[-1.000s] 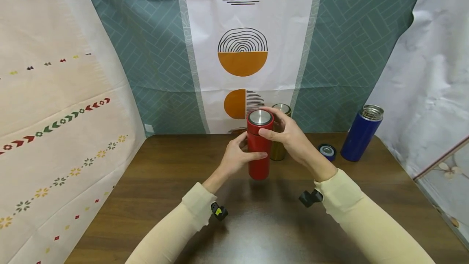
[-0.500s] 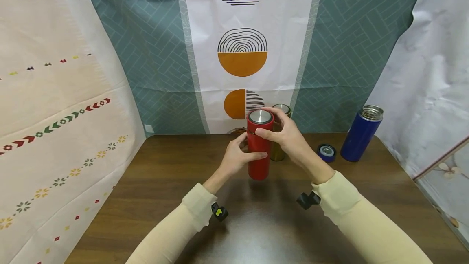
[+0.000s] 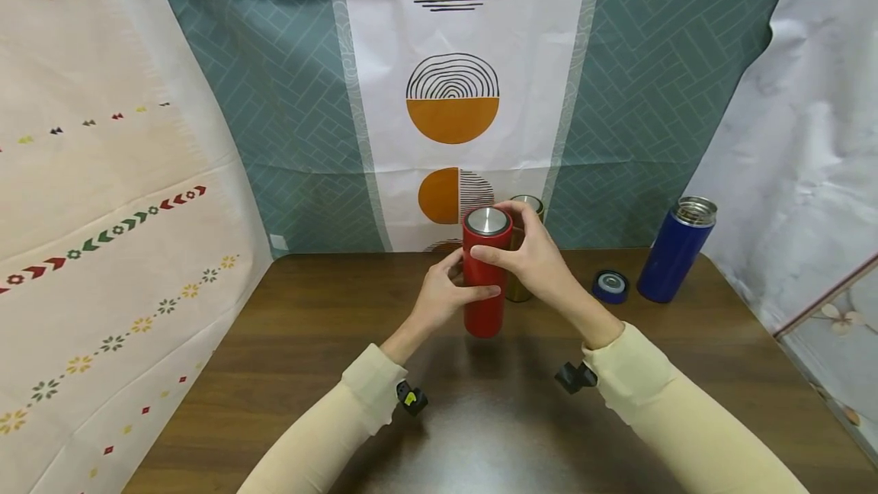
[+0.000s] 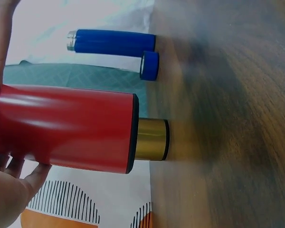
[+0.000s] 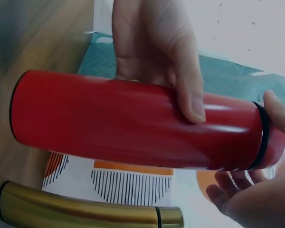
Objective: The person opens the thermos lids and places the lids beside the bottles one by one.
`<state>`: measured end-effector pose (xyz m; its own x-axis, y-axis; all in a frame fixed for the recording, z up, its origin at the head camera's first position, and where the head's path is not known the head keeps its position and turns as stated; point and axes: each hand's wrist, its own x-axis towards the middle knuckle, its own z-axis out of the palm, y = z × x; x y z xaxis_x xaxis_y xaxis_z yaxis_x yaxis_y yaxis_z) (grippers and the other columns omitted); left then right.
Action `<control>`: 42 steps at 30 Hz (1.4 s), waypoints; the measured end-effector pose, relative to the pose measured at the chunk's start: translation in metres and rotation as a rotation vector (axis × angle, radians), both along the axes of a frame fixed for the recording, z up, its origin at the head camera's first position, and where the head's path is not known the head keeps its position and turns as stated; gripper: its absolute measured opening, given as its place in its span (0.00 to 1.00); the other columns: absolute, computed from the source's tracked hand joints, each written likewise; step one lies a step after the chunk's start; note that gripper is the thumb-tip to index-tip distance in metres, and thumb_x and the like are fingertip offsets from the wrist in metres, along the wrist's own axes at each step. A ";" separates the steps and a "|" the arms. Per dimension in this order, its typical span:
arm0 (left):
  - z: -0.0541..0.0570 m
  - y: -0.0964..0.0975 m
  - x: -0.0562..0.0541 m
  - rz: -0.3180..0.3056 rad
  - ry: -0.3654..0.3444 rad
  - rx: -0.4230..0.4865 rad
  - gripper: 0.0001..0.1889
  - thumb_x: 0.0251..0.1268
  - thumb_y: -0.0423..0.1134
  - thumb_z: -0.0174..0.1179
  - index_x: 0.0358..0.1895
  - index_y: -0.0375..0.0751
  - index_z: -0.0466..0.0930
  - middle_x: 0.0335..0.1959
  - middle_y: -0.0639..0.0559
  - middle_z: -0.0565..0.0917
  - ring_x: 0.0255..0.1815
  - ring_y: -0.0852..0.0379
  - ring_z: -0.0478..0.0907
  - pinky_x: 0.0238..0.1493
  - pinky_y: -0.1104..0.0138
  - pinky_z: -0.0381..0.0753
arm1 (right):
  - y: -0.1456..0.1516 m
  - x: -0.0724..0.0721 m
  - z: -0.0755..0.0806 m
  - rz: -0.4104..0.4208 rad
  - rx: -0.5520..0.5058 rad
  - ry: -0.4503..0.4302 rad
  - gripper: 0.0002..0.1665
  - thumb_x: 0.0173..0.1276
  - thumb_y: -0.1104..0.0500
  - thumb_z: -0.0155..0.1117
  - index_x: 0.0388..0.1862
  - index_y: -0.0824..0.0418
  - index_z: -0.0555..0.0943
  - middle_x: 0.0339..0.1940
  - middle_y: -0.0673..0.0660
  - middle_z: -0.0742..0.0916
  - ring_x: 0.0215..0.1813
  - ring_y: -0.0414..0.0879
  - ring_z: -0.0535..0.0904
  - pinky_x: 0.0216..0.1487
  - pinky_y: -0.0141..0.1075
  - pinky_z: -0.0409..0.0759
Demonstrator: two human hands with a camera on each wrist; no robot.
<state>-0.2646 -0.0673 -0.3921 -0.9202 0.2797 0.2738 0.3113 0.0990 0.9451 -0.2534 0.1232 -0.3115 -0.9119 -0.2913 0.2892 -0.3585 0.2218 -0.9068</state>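
Note:
A red thermos flask [image 3: 484, 303] with a steel-topped lid [image 3: 488, 220] is held upright between both hands, its base raised off the table in the left wrist view. My left hand [image 3: 439, 297] grips the body, thumb across the front. Around the lid curl the fingers of my right hand [image 3: 538, 258]; in the right wrist view its thumb lies beside the black ring [image 5: 261, 135]. Behind the red flask stands a gold thermos flask [image 5: 85, 204], partly hidden by it and by my right hand in the head view.
An uncapped blue thermos flask [image 3: 675, 250] stands at the back right of the wooden table [image 3: 329, 319]. Beside it lies its blue lid [image 3: 610, 287], inner side up. Patterned cloth [image 3: 295, 97] hangs along the table's back edge, with more cloth at both sides.
My right hand has turned a little around the lid, its thumb sliding leftward across the front, and the right forearm has shifted slightly left. My left hand and the red flask stay nearly still.

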 end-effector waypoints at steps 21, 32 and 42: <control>-0.005 -0.007 0.001 -0.002 0.005 0.007 0.34 0.62 0.41 0.75 0.72 0.46 0.74 0.62 0.47 0.83 0.59 0.45 0.84 0.60 0.52 0.83 | 0.020 -0.004 0.012 0.155 -0.178 -0.025 0.42 0.69 0.63 0.67 0.81 0.57 0.64 0.72 0.58 0.75 0.68 0.53 0.72 0.71 0.51 0.70; -0.001 -0.014 -0.003 0.150 0.033 0.119 0.36 0.61 0.39 0.76 0.72 0.44 0.71 0.62 0.47 0.83 0.62 0.47 0.81 0.66 0.54 0.80 | 0.020 -0.005 0.009 0.079 -0.087 0.041 0.43 0.69 0.61 0.70 0.80 0.57 0.63 0.70 0.60 0.74 0.70 0.54 0.72 0.63 0.31 0.78; 0.004 -0.024 -0.004 0.295 0.104 0.214 0.36 0.60 0.39 0.75 0.72 0.44 0.72 0.62 0.47 0.82 0.61 0.48 0.81 0.66 0.54 0.79 | 0.008 -0.006 -0.006 0.014 0.025 0.140 0.40 0.64 0.59 0.77 0.72 0.60 0.68 0.61 0.60 0.79 0.58 0.54 0.75 0.60 0.52 0.76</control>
<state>-0.2689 -0.0915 -0.3884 -0.9170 -0.0667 0.3934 0.3941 0.0028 0.9191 -0.2593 0.1310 -0.3170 -0.8591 -0.3123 0.4055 -0.4840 0.2381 -0.8420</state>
